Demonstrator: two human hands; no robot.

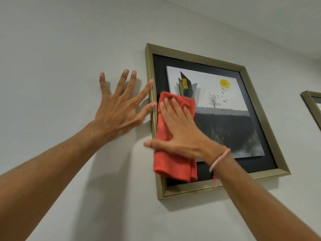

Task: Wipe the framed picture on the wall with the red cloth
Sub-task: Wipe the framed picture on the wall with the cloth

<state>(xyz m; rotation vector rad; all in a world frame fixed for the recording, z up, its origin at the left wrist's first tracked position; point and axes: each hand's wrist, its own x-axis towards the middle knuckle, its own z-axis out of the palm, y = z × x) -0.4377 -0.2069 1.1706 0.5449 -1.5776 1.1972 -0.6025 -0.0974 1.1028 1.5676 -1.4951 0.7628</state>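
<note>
The framed picture [246, 94] hangs on the white wall, with a gold-green frame, a black mat and a print of a tree, birds and a yellow sun. The red cloth [171, 164] lies flat over the picture's left side and hangs down to its lower left corner. My right hand [180, 131] presses the cloth against the glass with the fingers spread and the thumb reaching left past the frame edge. My left hand [119, 110] rests flat on the wall left of the picture, fingers apart, its thumb and index finger touching the frame's left edge.
A second frame [311, 105] of the same colour shows partly at the right edge of view. The wall meets the ceiling above the picture. Bare white wall spreads to the left and below.
</note>
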